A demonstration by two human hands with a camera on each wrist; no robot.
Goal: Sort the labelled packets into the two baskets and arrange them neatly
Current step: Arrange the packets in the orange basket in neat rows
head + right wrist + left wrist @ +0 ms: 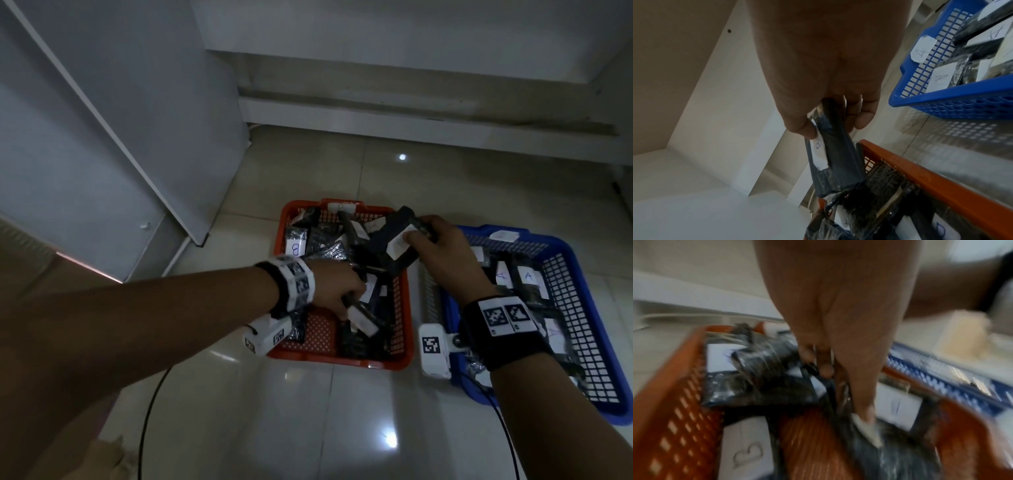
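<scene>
both my hands work over the orange basket (406, 308). right hand (442, 253) pinches a b packet (390, 240), long axis tilted basketward; left hand (337, 289) grips another packet (359, 317) inside.

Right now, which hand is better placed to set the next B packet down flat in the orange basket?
Right. The right hand already holds a B-labelled packet lifted over the orange basket. The left hand is low inside, gripping another packet among the pile.

Tiled floor (308, 411) under two baskets (404, 342)
</scene>
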